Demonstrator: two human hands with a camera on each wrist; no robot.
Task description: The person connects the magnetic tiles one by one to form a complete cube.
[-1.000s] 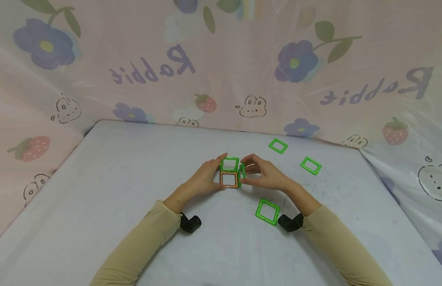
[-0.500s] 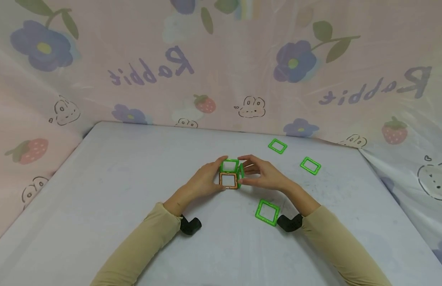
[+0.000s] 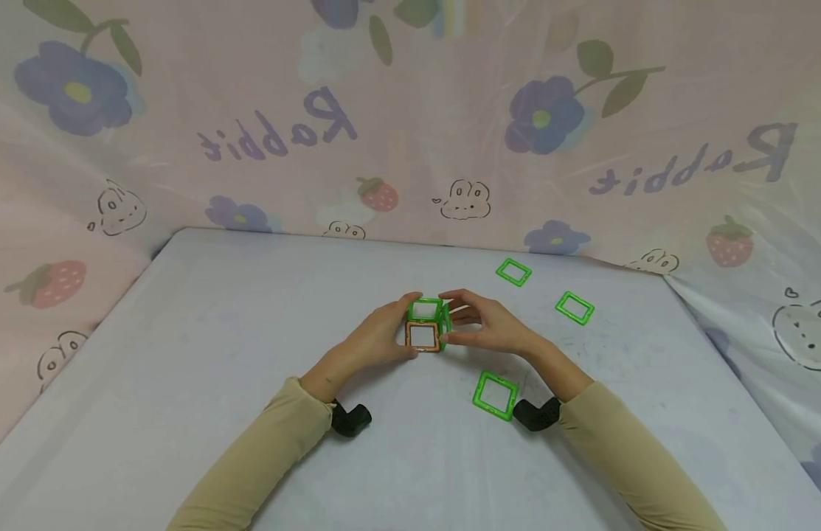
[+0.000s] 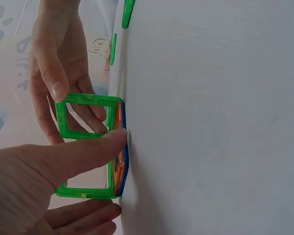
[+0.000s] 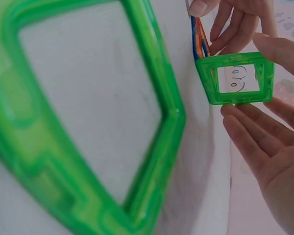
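An orange square magnetic tile (image 3: 423,323) lies flat on the table, with a blue one under it in the left wrist view. A green magnetic tile (image 3: 426,300) stands along its back side; another, the right green tile (image 5: 235,98), stands on its right side. My left hand (image 3: 377,335) grips the assembly from the left, thumb at the front, fingers behind the back tile and partly hidden. My right hand (image 3: 490,324) pinches the right green tile between thumb and fingertips.
One loose green tile (image 3: 477,389) lies near my right wrist. Two more, a far green tile (image 3: 503,265) and a right-hand green tile (image 3: 566,300), lie toward the back right. A patterned cloth (image 3: 410,133) hangs behind the table (image 3: 251,310).
My right hand has moved slightly left, bringing the right green tile closer against the orange tile's side. The left hand keeps its grip, and the head view has shifted a little.
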